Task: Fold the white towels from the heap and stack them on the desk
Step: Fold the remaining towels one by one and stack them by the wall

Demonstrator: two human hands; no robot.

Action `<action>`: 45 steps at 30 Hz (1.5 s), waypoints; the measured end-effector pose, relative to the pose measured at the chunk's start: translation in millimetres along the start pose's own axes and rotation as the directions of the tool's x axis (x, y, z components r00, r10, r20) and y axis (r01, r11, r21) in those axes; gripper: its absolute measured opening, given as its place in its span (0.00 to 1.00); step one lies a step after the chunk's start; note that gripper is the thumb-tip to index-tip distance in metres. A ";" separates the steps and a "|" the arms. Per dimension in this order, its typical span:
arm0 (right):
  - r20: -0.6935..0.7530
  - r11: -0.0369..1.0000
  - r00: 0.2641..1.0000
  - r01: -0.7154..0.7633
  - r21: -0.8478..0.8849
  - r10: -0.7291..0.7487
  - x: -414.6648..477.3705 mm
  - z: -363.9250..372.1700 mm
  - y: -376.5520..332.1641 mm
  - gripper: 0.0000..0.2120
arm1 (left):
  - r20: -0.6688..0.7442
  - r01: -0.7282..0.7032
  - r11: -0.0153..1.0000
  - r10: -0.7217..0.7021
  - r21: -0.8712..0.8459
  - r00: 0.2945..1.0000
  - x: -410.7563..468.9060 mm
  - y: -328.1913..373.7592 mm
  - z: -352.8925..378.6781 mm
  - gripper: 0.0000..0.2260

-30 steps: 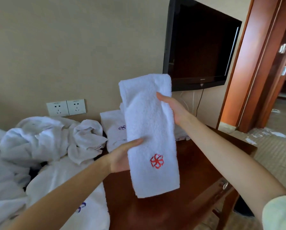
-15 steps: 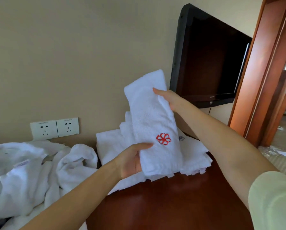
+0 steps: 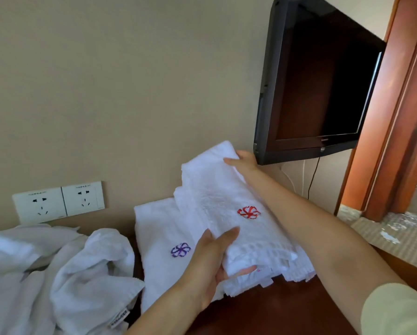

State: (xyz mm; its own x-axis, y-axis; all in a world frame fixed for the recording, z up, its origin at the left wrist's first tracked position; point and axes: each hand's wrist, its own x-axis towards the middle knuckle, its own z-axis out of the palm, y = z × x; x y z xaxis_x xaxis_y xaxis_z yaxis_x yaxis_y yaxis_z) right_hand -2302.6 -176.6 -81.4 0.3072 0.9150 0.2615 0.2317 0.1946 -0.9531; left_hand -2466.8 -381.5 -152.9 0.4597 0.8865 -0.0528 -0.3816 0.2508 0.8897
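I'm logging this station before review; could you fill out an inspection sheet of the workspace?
Surface: dark wooden desk, polished.
Job's things: red-emblem towel, folded, at the stack of folded towels; unfolded heap at left.
Clutter: nothing seen.
Hands: left hand grips the towel's near end; right hand holds its far end.
Cables: two cables hang below the television.
Surroundings: beige wall, twin sockets, door frame.

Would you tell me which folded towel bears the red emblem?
The towel held by the left hand and right hand; the purple-emblem towel lies flat beside it.
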 end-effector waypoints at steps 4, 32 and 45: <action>-0.013 0.970 0.995 0.092 -0.227 -0.097 15.9 12.2 -18.4 0.18 | -0.226 -0.104 0.994 0.098 -0.014 0.969 6.2 -0.8 8.2 0.23; 0.221 0.881 0.938 0.331 -0.339 -0.267 -380.7 -24.9 40.0 0.13 | -0.483 0.049 0.836 0.267 0.547 0.834 -222.9 -111.6 9.2 0.19; 0.381 0.962 0.924 0.077 -0.262 0.030 -528.6 39.4 59.8 0.21 | -0.253 0.393 0.015 0.788 0.920 0.562 -315.8 -143.0 -72.7 0.21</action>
State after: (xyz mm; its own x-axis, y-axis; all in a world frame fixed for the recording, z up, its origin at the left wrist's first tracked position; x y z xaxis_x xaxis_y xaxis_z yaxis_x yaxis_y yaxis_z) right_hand -2487.5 -634.7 -282.5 -0.0614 0.9860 0.1547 0.4885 0.1649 -0.8568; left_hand -2615.7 -669.1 -296.5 -0.2449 0.7940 0.5564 0.9122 -0.0057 0.4096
